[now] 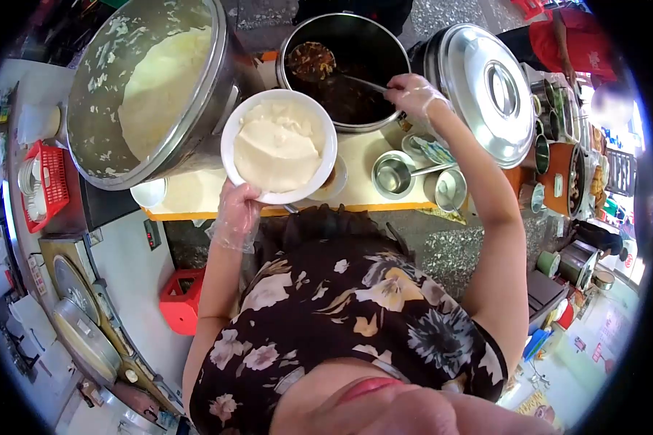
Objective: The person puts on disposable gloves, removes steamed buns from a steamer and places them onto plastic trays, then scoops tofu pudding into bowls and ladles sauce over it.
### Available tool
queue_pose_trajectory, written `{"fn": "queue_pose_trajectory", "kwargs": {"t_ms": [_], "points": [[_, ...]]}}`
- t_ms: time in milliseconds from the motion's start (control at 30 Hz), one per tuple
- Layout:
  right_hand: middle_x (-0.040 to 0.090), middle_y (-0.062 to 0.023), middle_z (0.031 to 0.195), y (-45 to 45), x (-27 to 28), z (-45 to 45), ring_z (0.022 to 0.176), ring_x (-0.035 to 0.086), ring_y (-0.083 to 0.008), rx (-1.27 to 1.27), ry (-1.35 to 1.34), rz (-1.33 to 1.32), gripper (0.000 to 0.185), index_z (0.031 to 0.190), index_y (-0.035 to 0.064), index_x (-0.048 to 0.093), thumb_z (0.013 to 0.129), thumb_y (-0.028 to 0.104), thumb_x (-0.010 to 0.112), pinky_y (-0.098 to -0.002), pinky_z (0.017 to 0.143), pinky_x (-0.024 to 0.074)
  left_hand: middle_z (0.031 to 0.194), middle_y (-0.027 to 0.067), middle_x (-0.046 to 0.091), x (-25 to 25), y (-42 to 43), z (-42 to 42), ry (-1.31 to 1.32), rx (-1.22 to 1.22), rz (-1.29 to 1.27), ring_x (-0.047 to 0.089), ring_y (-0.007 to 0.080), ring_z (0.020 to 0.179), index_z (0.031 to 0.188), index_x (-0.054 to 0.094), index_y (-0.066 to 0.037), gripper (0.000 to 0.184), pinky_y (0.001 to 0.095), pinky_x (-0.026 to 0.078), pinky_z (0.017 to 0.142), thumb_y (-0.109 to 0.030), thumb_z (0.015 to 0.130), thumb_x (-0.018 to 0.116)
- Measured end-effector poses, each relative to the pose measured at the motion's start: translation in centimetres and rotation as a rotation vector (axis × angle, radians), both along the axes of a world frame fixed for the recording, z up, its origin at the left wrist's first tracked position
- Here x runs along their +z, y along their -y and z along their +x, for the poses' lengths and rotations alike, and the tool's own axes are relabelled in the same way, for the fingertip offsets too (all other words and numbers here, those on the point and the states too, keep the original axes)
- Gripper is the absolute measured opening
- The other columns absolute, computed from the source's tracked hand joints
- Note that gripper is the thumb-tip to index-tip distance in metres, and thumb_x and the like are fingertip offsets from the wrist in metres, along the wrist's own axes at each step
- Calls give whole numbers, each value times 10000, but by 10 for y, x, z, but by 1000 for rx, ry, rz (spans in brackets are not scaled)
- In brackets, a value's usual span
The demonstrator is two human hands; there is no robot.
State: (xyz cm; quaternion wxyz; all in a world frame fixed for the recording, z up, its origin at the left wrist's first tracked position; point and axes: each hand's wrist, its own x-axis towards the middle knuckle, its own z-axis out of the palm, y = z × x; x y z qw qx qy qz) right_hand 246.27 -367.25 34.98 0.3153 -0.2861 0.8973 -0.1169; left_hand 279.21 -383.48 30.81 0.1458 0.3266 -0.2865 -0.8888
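Observation:
My left hand (238, 209), in a clear plastic glove, grips the rim of a white bowl (331, 148). Smooth cream-coloured tofu pudding (277, 154) nearly fills it. Gloved as well, my right hand (416, 96) is closed around the handle of a ladle (312, 62). The ladle's bowl carries brown, chunky sauce above a deep steel pot (346, 125) of dark liquid. Left of the white bowl, a large tilted steel drum (101, 87) contains a pale mass that looks like the same pudding.
A domed steel lid (500, 87) sits right of the pot. Small metal pots (393, 175) and bowls stand on the yellow-edged table (363, 156) near my right forearm. A red basket (45, 185) of dishes is at left, a red stool (181, 301) below. A person in red (588, 43) stands at upper right.

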Motion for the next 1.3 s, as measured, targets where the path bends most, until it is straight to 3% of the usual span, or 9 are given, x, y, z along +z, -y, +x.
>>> {"fn": "queue_pose_trajectory", "kwargs": {"t_ms": [267, 367, 600, 700, 767, 867, 967, 1067, 1300], "points": [[614, -201, 891, -32, 62, -8, 852, 591, -324, 36, -165, 49, 286, 910, 55, 640, 758, 272, 531, -386, 764, 460, 1187, 245, 462, -16, 3, -28, -57, -124, -45, 522, 362, 1063, 1258, 287, 110, 637, 458, 487, 889, 24, 640, 416], [572, -118, 614, -48, 79, -13, 600, 563, -198, 120, -248, -51, 234, 794, 6, 615, 749, 225, 548, -334, 594, 452, 1147, 233, 493, -15, -2, -38, -81, -71, -58, 546, 347, 1023, 1232, 320, 123, 619, 444, 513, 846, 12, 633, 434], [541, -79, 567, -50, 142, -10, 489, 522, -141, -9, -87, -16, 237, 806, -9, 600, 770, 216, 532, -290, 461, 415, 1141, 206, 507, -12, -1, -56, -93, -83, -61, 560, 312, 1009, 1235, 341, 100, 614, 396, 548, 767, 4, 639, 453], [507, -42, 537, -42, 164, -9, 404, 452, -101, -70, -15, -24, 214, 783, -9, 590, 779, 198, 537, -250, 387, 359, 1147, 202, 503, -14, 2, -65, -67, -64, -32, 569, 315, 998, 1249, 333, 86, 628, 386, 558, 742, 6, 638, 453], [503, -39, 535, -37, 173, -10, 400, 446, -98, -128, 19, -59, 202, 778, -10, 588, 779, 185, 538, -249, 380, 349, 1177, 223, 473, -16, 5, -67, -84, -93, 26, 566, 353, 995, 1273, 282, 79, 664, 445, 562, 732, 61, 624, 420], [496, -33, 527, -28, 185, -14, 385, 425, -85, -182, 59, -131, 169, 764, -15, 581, 781, 149, 541, -242, 364, 321, 1163, 253, 468, -8, 5, -70, -26, -106, 8, 577, 361, 968, 1261, 273, 109, 644, 426, 567, 732, 56, 634, 411], [501, -27, 545, -12, 200, -19, 428, 451, -92, -112, 34, -17, 193, 804, 14, 588, 788, 196, 525, -249, 407, 363, 1152, 267, 467, 0, 4, -74, -62, -96, -12, 583, 362, 958, 1253, 269, 125, 628, 415, 569, 732, 57, 642, 398], [501, -27, 541, -2, 205, -18, 420, 451, -91, -119, 15, -61, 191, 783, 7, 587, 787, 187, 523, -250, 399, 358, 1168, 212, 479, -5, 6, -77, -35, -120, -23, 580, 327, 972, 1279, 281, 66, 660, 405, 579, 680, 5, 645, 452], [493, -24, 524, 23, 209, -37, 338, 395, -73, -49, -6, -83, 183, 819, -6, 576, 782, 171, 553, -233, 340, 317, 1179, 214, 465, -11, 10, -78, 5, -182, -17, 568, 332, 988, 1284, 266, 70, 647, 405, 579, 686, 5, 665, 442]]}}
